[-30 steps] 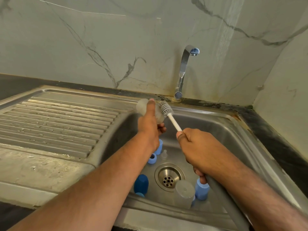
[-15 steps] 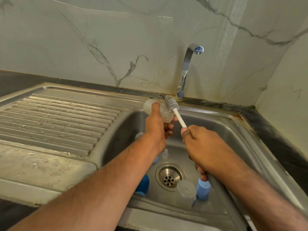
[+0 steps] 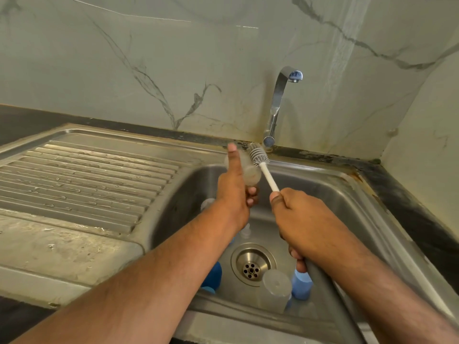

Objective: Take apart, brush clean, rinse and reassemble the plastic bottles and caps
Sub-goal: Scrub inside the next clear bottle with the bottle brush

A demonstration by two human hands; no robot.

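Over the stainless steel sink basin (image 3: 323,194), the left hand (image 3: 233,194) grips a small frosted translucent plastic bottle (image 3: 249,167), thumb laid straight along its rounded side and fingers curled beneath. The right hand (image 3: 298,219) is wrapped round the handle of a bottle brush (image 3: 260,161), whose white rod ends in a ribbed grey bristle head touching, or perhaps just beside, the bottle. On the basin floor near the round perforated drain (image 3: 252,264) lie a frosted cup (image 3: 275,286), a light blue cap (image 3: 301,284) and a dark blue cap (image 3: 213,276). A curved chrome tap (image 3: 278,100) rises against the marble wall.
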